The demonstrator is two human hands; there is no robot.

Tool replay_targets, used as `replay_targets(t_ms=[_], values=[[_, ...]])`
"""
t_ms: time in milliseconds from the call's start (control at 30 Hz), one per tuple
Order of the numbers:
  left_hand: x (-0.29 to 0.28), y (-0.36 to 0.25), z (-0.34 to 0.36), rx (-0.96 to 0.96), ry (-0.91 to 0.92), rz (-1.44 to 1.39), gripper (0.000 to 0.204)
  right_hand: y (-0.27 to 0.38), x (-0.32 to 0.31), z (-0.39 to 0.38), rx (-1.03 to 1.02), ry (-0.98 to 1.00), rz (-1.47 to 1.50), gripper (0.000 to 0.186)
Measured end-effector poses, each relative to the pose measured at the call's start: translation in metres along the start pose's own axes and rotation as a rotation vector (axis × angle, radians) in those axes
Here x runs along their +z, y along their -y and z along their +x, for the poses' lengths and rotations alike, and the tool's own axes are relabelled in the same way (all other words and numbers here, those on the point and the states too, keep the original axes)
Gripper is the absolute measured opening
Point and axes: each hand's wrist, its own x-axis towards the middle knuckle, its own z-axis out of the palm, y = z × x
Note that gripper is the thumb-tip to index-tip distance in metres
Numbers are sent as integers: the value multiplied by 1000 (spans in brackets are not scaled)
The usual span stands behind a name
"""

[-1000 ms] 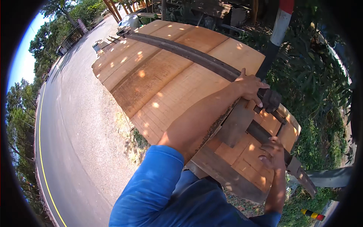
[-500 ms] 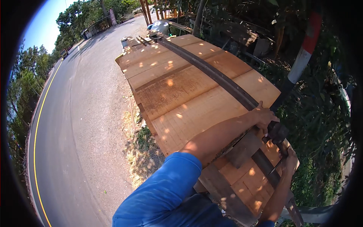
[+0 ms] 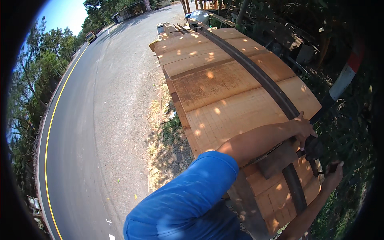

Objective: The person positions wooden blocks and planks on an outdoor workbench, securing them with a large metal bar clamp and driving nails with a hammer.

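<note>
Left hand (image 3: pixel 305 129): laid over the near end of my clamp, partly spread, one finger pointing up along the bar, thumb hanging down; whether the hidden fingers grip, I cannot tell.
Right hand (image 3: pixel 336 176): curled nearly closed about the outer end of the crank handle (image 3: pixel 318 173), just past the edge of the wood.
Clamp head (image 3: pixel 314 149): a dark block right below my left hand, at the near right corner of the boards.
Long bar (image 3: pixel 260 74): dark metal, running from my left hand across the boards to their far end.
Boards (image 3: pixel 224 90): wide, edge to edge, pale and reddish brown, dappled with sun.
Wooden block (image 3: pixel 277 162): flat and grey-brown, below my left forearm.
Second bar (image 3: pixel 294 186): dark, lying over smaller pieces (image 3: pixel 268 200) of wood near me.
Post (image 3: pixel 347 76): red above white, beyond the right edge of the boards.
Greenery (image 3: pixel 354 136): shaded, at my right.
Road (image 3: pixel 76 160): grey with a yellow line, off to my left, a truck (image 3: pixel 91 37) far up it.
</note>
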Motion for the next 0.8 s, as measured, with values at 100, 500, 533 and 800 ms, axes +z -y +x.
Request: replay_targets(t_ms=[100,500,533,800], values=[[3,-2,5,-10,-1,39,97,5,-6,-68,-290,639,-189,46],[5,-1,10,-17,3,26,104,-102,-23,-19,544,108,265,49],[5,0,9,-3,6,22,103,-107,-20,-17,522,36,252,45],[1,2,7,6,13,-3,105,-132,-49,82,456,24,64,41]])
